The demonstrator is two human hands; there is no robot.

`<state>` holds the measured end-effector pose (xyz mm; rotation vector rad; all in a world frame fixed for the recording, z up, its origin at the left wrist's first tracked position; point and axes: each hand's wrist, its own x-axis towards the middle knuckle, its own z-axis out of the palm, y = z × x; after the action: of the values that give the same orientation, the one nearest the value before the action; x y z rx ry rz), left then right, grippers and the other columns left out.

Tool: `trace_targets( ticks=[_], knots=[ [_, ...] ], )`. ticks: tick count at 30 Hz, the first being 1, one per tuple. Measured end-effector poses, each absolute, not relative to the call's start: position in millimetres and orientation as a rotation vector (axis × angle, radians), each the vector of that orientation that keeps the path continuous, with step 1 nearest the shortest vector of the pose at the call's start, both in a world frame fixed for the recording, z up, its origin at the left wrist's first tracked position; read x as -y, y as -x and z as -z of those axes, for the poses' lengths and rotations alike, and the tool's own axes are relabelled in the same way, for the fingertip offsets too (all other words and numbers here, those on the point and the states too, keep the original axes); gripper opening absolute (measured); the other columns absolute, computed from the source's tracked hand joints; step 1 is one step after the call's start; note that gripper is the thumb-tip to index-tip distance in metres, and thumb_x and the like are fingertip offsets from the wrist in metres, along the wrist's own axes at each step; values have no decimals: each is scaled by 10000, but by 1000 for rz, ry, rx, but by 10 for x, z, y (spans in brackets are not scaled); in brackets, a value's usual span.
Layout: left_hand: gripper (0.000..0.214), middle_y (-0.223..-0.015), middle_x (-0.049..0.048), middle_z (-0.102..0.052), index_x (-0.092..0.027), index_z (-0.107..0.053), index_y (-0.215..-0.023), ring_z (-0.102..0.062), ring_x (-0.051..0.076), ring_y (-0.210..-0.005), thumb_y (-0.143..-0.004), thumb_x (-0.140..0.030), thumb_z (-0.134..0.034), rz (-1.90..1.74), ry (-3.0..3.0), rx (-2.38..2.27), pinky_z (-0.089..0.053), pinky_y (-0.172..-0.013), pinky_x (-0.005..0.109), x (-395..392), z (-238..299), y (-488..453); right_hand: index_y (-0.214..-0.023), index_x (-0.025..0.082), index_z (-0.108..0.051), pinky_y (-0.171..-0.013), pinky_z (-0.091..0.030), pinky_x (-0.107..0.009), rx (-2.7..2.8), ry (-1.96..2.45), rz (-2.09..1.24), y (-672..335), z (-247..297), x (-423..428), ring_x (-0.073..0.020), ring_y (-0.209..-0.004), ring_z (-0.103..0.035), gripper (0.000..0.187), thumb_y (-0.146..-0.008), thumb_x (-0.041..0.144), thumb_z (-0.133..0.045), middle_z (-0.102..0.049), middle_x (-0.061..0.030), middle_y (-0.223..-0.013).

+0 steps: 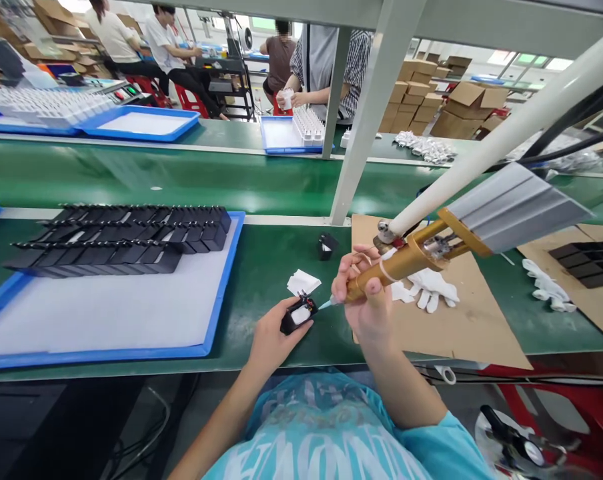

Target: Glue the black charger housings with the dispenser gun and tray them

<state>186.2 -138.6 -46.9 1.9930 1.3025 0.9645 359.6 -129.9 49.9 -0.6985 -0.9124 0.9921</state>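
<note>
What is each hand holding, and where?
Left hand: small black part, by its sides. Right hand: gold tool, by its barrel near the tip.

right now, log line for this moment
left hand: holds black part | right hand: holds gold dispenser, tip at part | blue tray: rows of black parts

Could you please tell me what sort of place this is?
Most likely a factory assembly line: a green conveyor belt runs between the benches, a blue tray holds rows of black parts, and cardboard boxes are stacked at the back. The right hand holds a gold dispensing tool.
</note>
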Motion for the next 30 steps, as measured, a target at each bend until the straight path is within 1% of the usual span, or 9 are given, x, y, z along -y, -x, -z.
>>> trace_targets(
  ticks=[3, 5, 9, 14, 19, 21, 25, 30],
  knots=[
    [384, -1030, 51, -743, -214, -589, -1131, -717, 209, -871, -793, -336, -726, -973, -1998, -1287, -573, -774, 329, 1410, 429, -1883, -1068, 302, -495, -392, -359, -245, 879, 715, -1014, -3493, -549, 1340, -50, -455, -459, 490, -731, 607, -681, -544, -5, -995],
    [384, -1030, 49, -741, -216, -588, -1130, -714, 205, -870, -791, -326, -728, -983, -2005, -1275, -570, -769, 324, 1421, 401, -1879, -1044, 294, -495, -394, -357, -246, 871, 720, -1026, -3479, -577, 1335, -47, -462, -450, 464, -746, 606, -664, -548, -12, -1027],
    [358, -1039, 46, -735, -221, -591, -1123, -707, 202, -898, -797, -300, -718, -1004, -2024, -1244, -561, -784, 317, 1437, 332, -1863, -1017, 294, -491, -405, -358, -246, 823, 687, -1018, -3487, -582, 1308, -38, -461, -430, 433, -755, 595, -659, -548, -6, -1054],
    [337, -1018, 42, -730, -219, -596, -1109, -702, 198, -875, -800, -296, -708, -1007, -2032, -1223, -556, -774, 313, 1455, 257, -1863, -1021, 306, -451, -378, -342, -245, 861, 691, -991, -3470, -555, 1310, -34, -431, -424, 478, -739, 639, -647, -534, -4, -1050],
    [337, -1012, 38, -728, -220, -599, -1109, -701, 196, -864, -797, -286, -707, -1004, -2042, -1227, -553, -767, 306, 1460, 234, -1868, -873, 274, -412, -359, -313, -234, 863, 673, -991, -3447, -554, 1322, -20, -411, -417, 444, -746, 626, -650, -506, 12, -1033],
    [341, -1016, 38, -729, -222, -599, -1111, -701, 196, -868, -795, -287, -709, -1008, -2044, -1229, -552, -769, 304, 1459, 236, -1863, -896, 281, -416, -360, -317, -242, 865, 676, -976, -3444, -553, 1324, -25, -416, -415, 439, -752, 629, -640, -509, 6, -1043],
    [348, -1032, 41, -730, -220, -593, -1118, -702, 198, -883, -798, -297, -707, -1001, -2032, -1229, -549, -776, 305, 1462, 248, -1850, -1048, 314, -455, -370, -343, -259, 874, 642, -974, -3434, -551, 1323, -41, -444, -422, 443, -780, 636, -598, -522, -22, -1109],
    [366, -1010, 34, -733, -220, -574, -1145, -700, 193, -850, -802, -285, -683, -947, -1991, -1282, -546, -746, 302, 1459, 306, -1872, -1079, 327, -455, -364, -331, -261, 898, 664, -959, -3402, -566, 1319, -44, -446, -409, 474, -782, 687, -539, -518, -36, -1149]
  ],
)
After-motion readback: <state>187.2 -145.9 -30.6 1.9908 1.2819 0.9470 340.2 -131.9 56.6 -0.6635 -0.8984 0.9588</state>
